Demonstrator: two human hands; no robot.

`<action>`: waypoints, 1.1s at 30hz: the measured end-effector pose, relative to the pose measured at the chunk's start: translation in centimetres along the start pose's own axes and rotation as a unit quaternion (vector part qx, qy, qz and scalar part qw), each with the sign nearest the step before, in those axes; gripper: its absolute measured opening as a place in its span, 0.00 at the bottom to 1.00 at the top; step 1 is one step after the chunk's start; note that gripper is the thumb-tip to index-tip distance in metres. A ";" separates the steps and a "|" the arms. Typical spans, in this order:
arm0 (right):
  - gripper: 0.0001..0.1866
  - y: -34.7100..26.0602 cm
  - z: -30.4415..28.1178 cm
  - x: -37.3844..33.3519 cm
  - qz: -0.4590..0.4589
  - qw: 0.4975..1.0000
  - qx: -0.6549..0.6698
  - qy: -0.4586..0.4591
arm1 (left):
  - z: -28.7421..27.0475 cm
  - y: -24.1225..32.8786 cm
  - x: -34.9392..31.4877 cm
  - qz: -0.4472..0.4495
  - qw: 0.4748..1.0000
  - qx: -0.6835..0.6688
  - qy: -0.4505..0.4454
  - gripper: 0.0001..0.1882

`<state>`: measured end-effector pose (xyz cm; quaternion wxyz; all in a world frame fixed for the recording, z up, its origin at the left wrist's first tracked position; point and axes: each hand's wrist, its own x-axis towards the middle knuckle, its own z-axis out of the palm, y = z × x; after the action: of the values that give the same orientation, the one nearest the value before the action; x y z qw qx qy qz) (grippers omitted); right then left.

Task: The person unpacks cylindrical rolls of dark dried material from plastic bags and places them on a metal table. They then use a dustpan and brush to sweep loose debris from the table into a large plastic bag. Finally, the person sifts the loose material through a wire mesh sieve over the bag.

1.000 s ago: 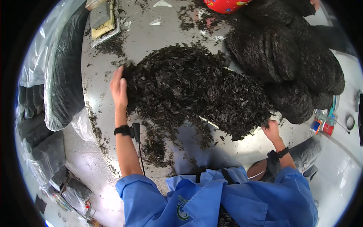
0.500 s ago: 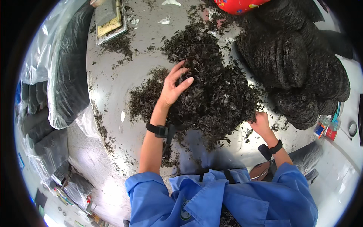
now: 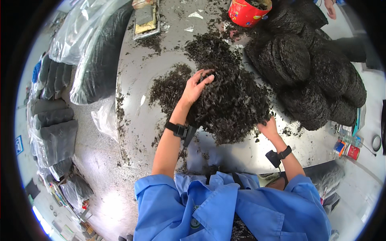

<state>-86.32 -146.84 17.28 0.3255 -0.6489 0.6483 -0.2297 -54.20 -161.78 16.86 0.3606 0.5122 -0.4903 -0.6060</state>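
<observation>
On grey tabletop (image 3: 136, 82), roomy toward the 9 o'clock edge: touching a central flaky heap (image 3: 231, 106) with right hand (image 3: 268, 127) at 4 o'clock, unclear in grip, and loosely spread left hand (image 3: 195, 87) at 10; hemmed by dark bundles (image 3: 288, 60) at 2.

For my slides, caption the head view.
Left hand and right hand at a dark flaky heap, with a red bucket beyond.
</observation>
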 end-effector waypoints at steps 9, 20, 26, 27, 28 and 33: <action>0.14 -6.8 -6.1 3.4 -0.055 0.995 -0.081 -0.029 | -2.6 6.3 -1.6 0.121 0.992 -0.001 0.042 0.20; 0.05 -10.6 -4.7 3.2 -0.163 0.977 -0.085 -0.110 | -7.0 4.5 -8.9 0.134 0.981 -0.003 0.141 0.18; 0.06 -19.2 1.8 1.0 -0.157 0.965 -0.104 -0.185 | -14.0 3.5 -20.9 0.072 0.969 -0.015 0.236 0.23; 0.06 -20.7 2.8 0.8 -0.163 0.961 -0.120 -0.187 | -15.8 3.3 -22.4 0.060 0.970 -0.039 0.232 0.23; 0.06 -22.5 4.0 0.6 -0.159 0.956 -0.138 -0.204 | -17.5 2.9 -24.2 0.048 0.969 -0.064 0.232 0.23; 0.13 -32.6 14.5 -1.7 -0.268 0.927 -0.146 -0.220 | -29.0 -1.3 -32.7 0.168 0.944 -0.049 0.279 0.20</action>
<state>-53.40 -145.03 31.04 0.2879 -0.8731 0.3884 -0.0633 -18.85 -137.21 24.52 0.6044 0.5523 -0.4186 -0.3929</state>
